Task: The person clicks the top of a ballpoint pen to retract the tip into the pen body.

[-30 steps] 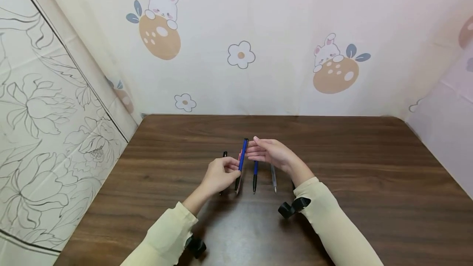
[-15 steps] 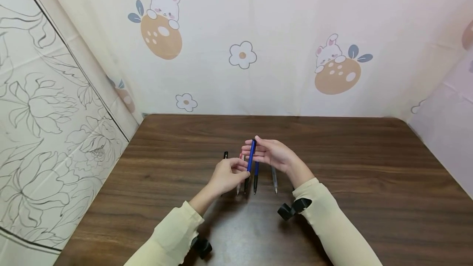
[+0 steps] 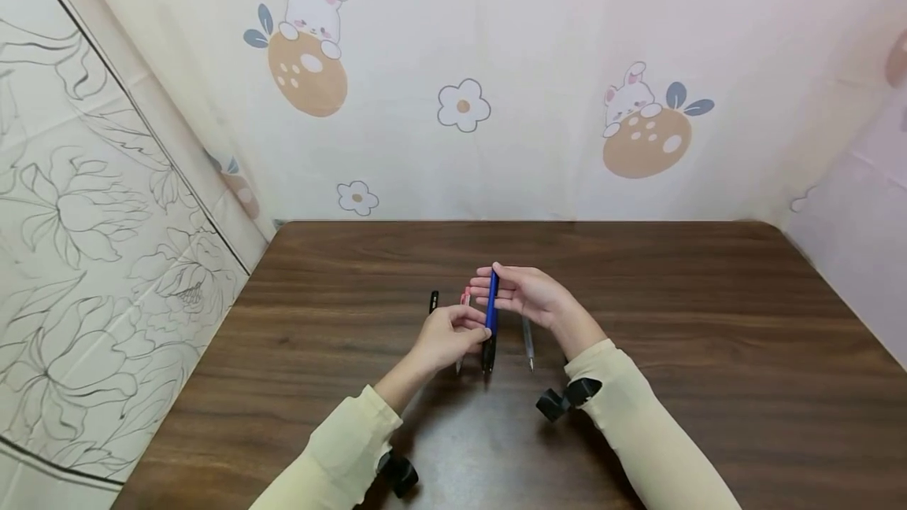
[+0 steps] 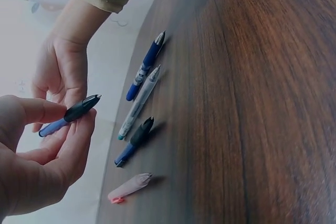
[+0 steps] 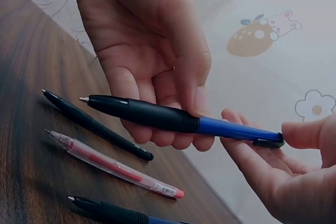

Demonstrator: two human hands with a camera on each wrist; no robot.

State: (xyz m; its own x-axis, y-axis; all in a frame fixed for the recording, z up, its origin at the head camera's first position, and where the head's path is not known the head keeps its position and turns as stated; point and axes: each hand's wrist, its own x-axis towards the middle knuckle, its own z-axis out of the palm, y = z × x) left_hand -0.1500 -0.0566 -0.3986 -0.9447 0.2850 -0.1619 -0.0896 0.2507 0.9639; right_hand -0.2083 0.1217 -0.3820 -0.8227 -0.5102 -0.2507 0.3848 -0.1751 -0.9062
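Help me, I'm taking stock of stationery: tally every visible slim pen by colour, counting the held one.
Blue plastic pens with black grips: 2
Dark blue patterned pen with silver tip: 1
Clear plastic pen: 1
Translucent pink-red plastic pen: 1
Slim black pen: 1
Total: 6

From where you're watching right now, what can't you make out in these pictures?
Lying blue-and-black pen: in the head view, largely hidden by the held pen and left hand; in the right wrist view, cut off by the bottom edge.
Dark blue pen: in the head view, mostly hidden by the right wrist.
Pink pen: in the right wrist view, its print is too small to read.
Right hand: right wrist view, cut off by the right edge.
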